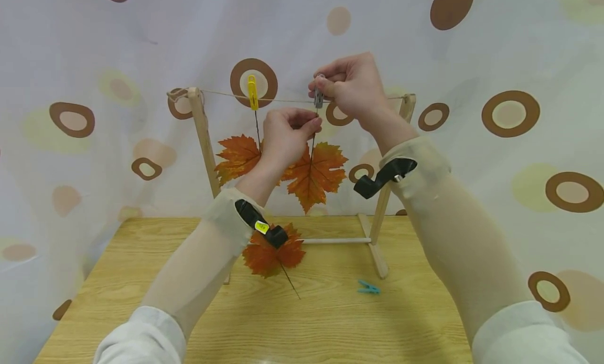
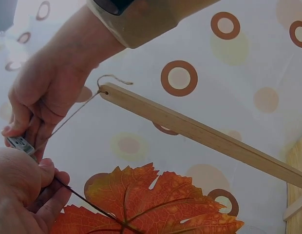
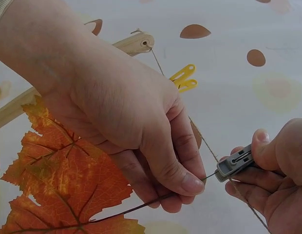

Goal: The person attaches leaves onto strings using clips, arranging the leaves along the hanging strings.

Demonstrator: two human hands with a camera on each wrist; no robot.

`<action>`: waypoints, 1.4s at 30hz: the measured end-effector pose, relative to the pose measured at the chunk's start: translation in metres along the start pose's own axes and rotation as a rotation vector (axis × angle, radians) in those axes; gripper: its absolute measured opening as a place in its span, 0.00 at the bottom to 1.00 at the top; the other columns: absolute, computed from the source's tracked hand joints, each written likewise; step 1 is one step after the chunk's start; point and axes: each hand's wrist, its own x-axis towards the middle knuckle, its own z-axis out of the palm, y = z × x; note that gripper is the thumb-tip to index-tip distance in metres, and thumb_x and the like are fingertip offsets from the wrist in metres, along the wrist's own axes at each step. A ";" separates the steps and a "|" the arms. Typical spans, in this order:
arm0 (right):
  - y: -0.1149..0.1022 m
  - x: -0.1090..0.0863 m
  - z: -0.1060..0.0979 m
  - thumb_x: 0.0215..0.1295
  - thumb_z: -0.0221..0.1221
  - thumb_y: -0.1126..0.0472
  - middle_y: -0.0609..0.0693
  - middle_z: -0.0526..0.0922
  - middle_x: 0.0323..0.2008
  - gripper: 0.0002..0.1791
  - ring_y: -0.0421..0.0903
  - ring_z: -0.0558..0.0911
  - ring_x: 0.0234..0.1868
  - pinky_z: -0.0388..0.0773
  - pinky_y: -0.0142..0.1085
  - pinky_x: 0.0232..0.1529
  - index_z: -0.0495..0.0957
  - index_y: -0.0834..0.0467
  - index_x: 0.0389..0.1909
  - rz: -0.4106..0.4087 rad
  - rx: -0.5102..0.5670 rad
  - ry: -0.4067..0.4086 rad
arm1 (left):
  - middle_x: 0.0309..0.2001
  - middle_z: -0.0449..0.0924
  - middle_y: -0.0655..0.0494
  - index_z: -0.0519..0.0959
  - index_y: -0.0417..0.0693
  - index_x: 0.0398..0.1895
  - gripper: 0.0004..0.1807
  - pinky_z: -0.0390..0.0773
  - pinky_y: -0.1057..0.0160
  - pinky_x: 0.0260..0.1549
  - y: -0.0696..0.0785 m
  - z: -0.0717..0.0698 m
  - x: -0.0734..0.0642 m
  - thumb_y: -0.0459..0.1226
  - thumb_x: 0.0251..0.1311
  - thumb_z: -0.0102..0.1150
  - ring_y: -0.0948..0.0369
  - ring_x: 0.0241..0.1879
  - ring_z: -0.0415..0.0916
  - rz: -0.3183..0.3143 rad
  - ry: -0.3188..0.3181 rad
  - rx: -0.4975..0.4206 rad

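My left hand [image 1: 289, 136] pinches the thin dark stem of an orange maple leaf [image 1: 317, 176], which hangs below the fingers. Just above it, my right hand [image 1: 356, 86] grips a grey clothespin [image 3: 235, 163] between thumb and fingers, its nose at the twine [image 3: 204, 139] and the stem's upper end. To the left, a yellow clothespin [image 1: 252, 93] on the same twine holds a second maple leaf [image 1: 238, 157], partly hidden behind my left hand. In the left wrist view, the pinched leaf [image 2: 156, 202] spreads out below the fingertips.
The twine runs between two posts of a wooden frame [image 1: 204, 136] standing on the wooden table [image 1: 330, 322]. A third maple leaf [image 1: 273, 256] lies on the table, partly behind my left wrist. A blue clothespin [image 1: 369, 287] lies near the frame's right foot. Behind hangs a patterned curtain [image 1: 495, 159].
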 end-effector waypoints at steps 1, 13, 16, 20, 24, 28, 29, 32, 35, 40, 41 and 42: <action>0.000 0.000 0.000 0.75 0.65 0.65 0.55 0.92 0.39 0.09 0.46 0.89 0.45 0.84 0.35 0.47 0.88 0.67 0.48 -0.003 -0.003 -0.005 | 0.34 0.89 0.51 0.90 0.39 0.43 0.07 0.87 0.65 0.44 0.000 0.000 0.000 0.34 0.69 0.70 0.56 0.37 0.88 0.003 0.000 -0.004; 0.005 -0.003 0.001 0.75 0.65 0.64 0.54 0.92 0.42 0.14 0.44 0.89 0.49 0.82 0.33 0.46 0.86 0.68 0.54 0.007 -0.028 -0.043 | 0.35 0.89 0.50 0.90 0.37 0.45 0.08 0.87 0.65 0.45 -0.001 -0.001 0.001 0.34 0.69 0.70 0.54 0.39 0.88 -0.009 -0.010 -0.025; 0.006 -0.004 0.002 0.74 0.66 0.63 0.54 0.92 0.42 0.15 0.44 0.89 0.48 0.82 0.31 0.44 0.86 0.68 0.55 0.001 -0.032 -0.059 | 0.36 0.89 0.51 0.90 0.37 0.45 0.08 0.87 0.65 0.45 -0.001 -0.001 0.000 0.34 0.70 0.70 0.56 0.39 0.88 -0.021 -0.012 -0.029; 0.007 -0.004 0.001 0.75 0.65 0.64 0.55 0.91 0.45 0.17 0.43 0.89 0.50 0.82 0.30 0.41 0.84 0.69 0.59 0.012 -0.027 -0.088 | 0.36 0.89 0.51 0.90 0.38 0.44 0.07 0.86 0.65 0.45 -0.001 -0.002 0.000 0.34 0.69 0.70 0.57 0.39 0.88 -0.029 -0.004 -0.032; 0.008 -0.004 0.000 0.76 0.64 0.64 0.55 0.91 0.48 0.19 0.44 0.88 0.52 0.83 0.30 0.45 0.82 0.68 0.63 0.021 -0.022 -0.113 | 0.35 0.89 0.51 0.90 0.38 0.44 0.08 0.86 0.65 0.45 -0.002 -0.002 0.000 0.35 0.69 0.70 0.56 0.39 0.88 -0.030 0.001 -0.027; 0.009 -0.004 -0.001 0.77 0.63 0.63 0.55 0.90 0.49 0.20 0.45 0.88 0.53 0.82 0.30 0.46 0.80 0.67 0.65 0.021 -0.027 -0.142 | 0.35 0.89 0.51 0.90 0.38 0.44 0.08 0.86 0.65 0.45 -0.003 -0.002 0.000 0.35 0.70 0.70 0.53 0.40 0.88 -0.031 0.002 -0.022; 0.009 -0.004 -0.002 0.77 0.63 0.63 0.56 0.90 0.50 0.21 0.45 0.88 0.54 0.82 0.30 0.47 0.80 0.67 0.66 0.021 -0.026 -0.151 | 0.35 0.89 0.51 0.90 0.38 0.44 0.08 0.86 0.65 0.45 -0.004 -0.002 0.000 0.35 0.70 0.70 0.53 0.40 0.88 -0.030 0.002 -0.020; 0.008 -0.005 -0.003 0.78 0.62 0.62 0.57 0.89 0.54 0.23 0.46 0.87 0.56 0.82 0.31 0.51 0.77 0.66 0.69 0.032 -0.013 -0.171 | 0.35 0.89 0.51 0.90 0.38 0.45 0.08 0.86 0.65 0.45 -0.005 -0.003 0.000 0.35 0.70 0.70 0.51 0.42 0.88 -0.034 -0.001 -0.012; 0.007 -0.006 -0.004 0.77 0.63 0.63 0.58 0.87 0.57 0.25 0.46 0.86 0.59 0.80 0.34 0.59 0.76 0.66 0.70 0.028 0.004 -0.169 | 0.36 0.90 0.52 0.90 0.38 0.46 0.09 0.86 0.65 0.45 -0.005 -0.004 -0.001 0.36 0.71 0.70 0.52 0.42 0.88 -0.034 -0.006 -0.001; 0.007 -0.010 -0.005 0.73 0.67 0.65 0.59 0.84 0.62 0.27 0.47 0.84 0.62 0.78 0.37 0.64 0.75 0.67 0.71 -0.043 0.049 -0.130 | 0.40 0.90 0.53 0.89 0.39 0.50 0.11 0.86 0.64 0.46 -0.007 -0.008 -0.001 0.36 0.70 0.71 0.57 0.42 0.88 -0.014 0.015 0.014; 0.008 -0.011 -0.006 0.73 0.67 0.65 0.59 0.83 0.63 0.28 0.47 0.84 0.63 0.78 0.37 0.64 0.75 0.67 0.71 -0.056 0.059 -0.123 | 0.41 0.90 0.52 0.89 0.39 0.50 0.11 0.86 0.64 0.46 -0.007 -0.009 -0.001 0.35 0.69 0.71 0.58 0.42 0.88 -0.010 0.021 0.013; 0.009 -0.012 -0.006 0.73 0.67 0.66 0.60 0.83 0.63 0.28 0.48 0.83 0.63 0.78 0.38 0.65 0.75 0.67 0.71 -0.069 0.073 -0.116 | 0.41 0.90 0.52 0.89 0.38 0.51 0.11 0.86 0.64 0.47 -0.007 -0.010 -0.002 0.35 0.69 0.71 0.58 0.43 0.88 -0.007 0.026 0.013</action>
